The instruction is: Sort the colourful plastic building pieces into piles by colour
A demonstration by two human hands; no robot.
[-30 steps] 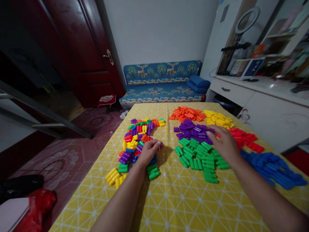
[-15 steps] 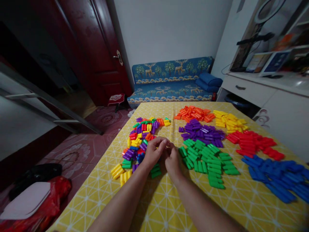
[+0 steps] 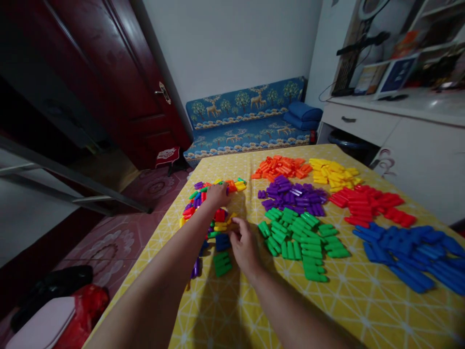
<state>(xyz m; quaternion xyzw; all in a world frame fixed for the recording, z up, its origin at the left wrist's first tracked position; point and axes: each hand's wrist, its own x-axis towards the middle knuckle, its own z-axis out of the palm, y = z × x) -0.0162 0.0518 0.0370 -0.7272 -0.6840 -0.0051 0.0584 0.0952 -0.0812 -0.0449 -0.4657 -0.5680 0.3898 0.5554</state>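
Note:
A mixed pile of plastic building blocks [image 3: 220, 226] in several colours lies on the left of the table, partly hidden by my left arm. My left hand [image 3: 218, 195] reaches over its far end, palm down, fingertips hidden among the blocks. Close to the pile's right edge is my right hand [image 3: 246, 246], thumb and fingers drawn together at a small yellow block [image 3: 232, 217]. A green block [image 3: 222, 263] and a dark blue block [image 3: 222, 242] lie just left of that hand.
Sorted heaps stand on the right: green [image 3: 298, 235], purple [image 3: 296, 196], orange [image 3: 281, 167], yellow [image 3: 334, 173], red [image 3: 368, 203] and blue [image 3: 410, 252]. A yellow patterned cloth [image 3: 290, 310] covers the table. Behind it is a blue sofa [image 3: 247, 133]; a white cabinet [image 3: 421, 155] stands right.
My hands were together between the piles. They have parted: the left moved forward and left over the mixed pile, the right slightly left. The view has shifted a little.

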